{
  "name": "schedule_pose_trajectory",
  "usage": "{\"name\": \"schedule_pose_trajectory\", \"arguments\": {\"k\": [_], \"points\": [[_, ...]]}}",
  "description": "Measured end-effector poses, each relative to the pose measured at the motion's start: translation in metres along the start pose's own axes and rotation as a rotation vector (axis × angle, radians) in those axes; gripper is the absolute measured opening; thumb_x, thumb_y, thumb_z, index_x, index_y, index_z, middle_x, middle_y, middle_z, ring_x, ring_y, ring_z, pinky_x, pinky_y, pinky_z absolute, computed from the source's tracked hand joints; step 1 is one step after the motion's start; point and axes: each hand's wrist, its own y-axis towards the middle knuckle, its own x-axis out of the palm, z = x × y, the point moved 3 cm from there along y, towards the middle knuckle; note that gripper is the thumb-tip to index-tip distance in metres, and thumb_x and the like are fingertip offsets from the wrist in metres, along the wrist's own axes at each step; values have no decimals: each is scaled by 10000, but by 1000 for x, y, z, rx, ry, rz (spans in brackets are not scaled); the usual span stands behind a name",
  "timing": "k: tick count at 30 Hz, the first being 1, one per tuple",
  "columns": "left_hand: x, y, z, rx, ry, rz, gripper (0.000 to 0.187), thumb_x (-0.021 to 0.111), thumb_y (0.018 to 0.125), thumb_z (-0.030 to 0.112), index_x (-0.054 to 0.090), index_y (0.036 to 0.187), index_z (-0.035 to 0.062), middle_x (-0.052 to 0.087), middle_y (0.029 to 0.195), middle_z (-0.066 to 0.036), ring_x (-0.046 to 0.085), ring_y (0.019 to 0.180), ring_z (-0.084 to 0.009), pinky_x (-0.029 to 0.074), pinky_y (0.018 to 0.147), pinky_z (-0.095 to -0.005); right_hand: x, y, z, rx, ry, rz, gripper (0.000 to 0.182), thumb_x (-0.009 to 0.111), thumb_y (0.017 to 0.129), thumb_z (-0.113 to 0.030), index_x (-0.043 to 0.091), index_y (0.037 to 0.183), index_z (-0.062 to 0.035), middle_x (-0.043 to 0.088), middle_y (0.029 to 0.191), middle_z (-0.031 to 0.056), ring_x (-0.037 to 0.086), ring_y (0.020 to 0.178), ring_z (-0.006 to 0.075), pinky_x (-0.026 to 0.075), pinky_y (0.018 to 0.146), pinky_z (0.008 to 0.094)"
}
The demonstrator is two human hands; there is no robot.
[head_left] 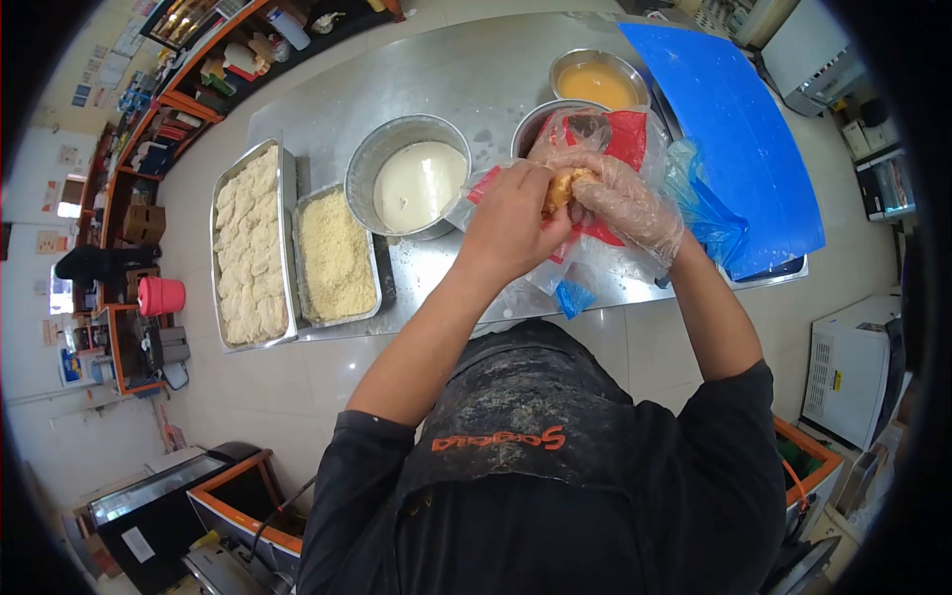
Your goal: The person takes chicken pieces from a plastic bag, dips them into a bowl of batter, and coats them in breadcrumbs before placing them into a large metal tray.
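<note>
Both hands meet at upper centre of the frame: the bare left hand is curled around a golden, lumpy piece of food, and the right hand, in a thin clear glove, closes on it too, over a red-and-clear plastic bag. It looks like bagging; next calls for a steady bag mouth. On the steel bench lower left, a crumb tray looks grainy, a round bowl of batter smooth.
</note>
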Motion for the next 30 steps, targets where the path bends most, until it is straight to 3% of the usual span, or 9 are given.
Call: {"name": "schedule_pose_trajectory", "arguments": {"k": [1,4,7,10,13,19,22,25,30], "points": [[0,0,-1,13,17,23,375,709,758,148,608,1081,-13,624,959,-191,633,848,-338,522,765,-360,0,1,1,-2,4,1,375,529,927,-187,549,1262,-17,606,925,54,593,765,114,499,690,250],[0,0,-10,-245,-103,-139,336,680,805,129,603,1090,-32,641,942,-143,643,800,-251,522,754,-327,-5,-2,-1,17,25,5,401,518,907,-148,538,1284,-12,606,890,49,589,738,106,494,656,245],[10,-7,-27,-400,-509,-105,222,658,832,146,616,949,-38,630,804,-119,605,710,-182,487,667,-318,-6,1,-12,92,19,-5,408,547,893,-145,555,1284,-26,616,907,51,594,744,105,502,674,243],[12,-8,-32,-464,-644,-226,204,581,918,94,617,1064,-43,647,900,-44,592,760,-102,507,712,-284,-11,4,-19,85,-3,-25,365,581,882,-152,607,1224,-26,628,951,51,602,783,107,512,700,245],[5,-4,-26,-555,-682,-317,203,565,934,111,620,1061,-37,645,863,-43,592,754,-100,496,709,-260,-12,9,-15,9,21,47,309,597,879,-158,646,1147,-12,635,995,50,602,837,104,517,729,254],[7,-1,-27,-595,-840,-280,235,530,974,165,605,1083,-29,645,904,-54,608,806,-111,503,741,-262,-13,16,-20,93,25,100,245,610,852,-150,659,1052,-18,623,951,39,602,889,126,499,817,259],[9,-3,-26,-679,-931,-203,250,529,984,175,577,1139,-16,641,1000,-82,631,881,-151,520,778,-292,-8,18,-20,78,84,93,293,620,831,-154,633,1095,-29,607,955,48,600,918,150,488,863,273],[14,-8,-35,-745,-1382,-157,241,518,988,162,549,1158,-7,627,1081,-111,637,956,-203,526,841,-329,2,19,-17,-53,78,111,428,653,808,-134,574,1213,-20,610,1034,78,598,979,184,486,897,303],[10,-10,-35,-834,-1467,36,178,511,987,129,548,1097,-6,627,1079,-137,628,980,-227,519,892,-368,18,11,-21,-460,-564,299,590,719,785,-107,498,1321,3,609,1148,124,589,1083,221,484,941,325]]}}
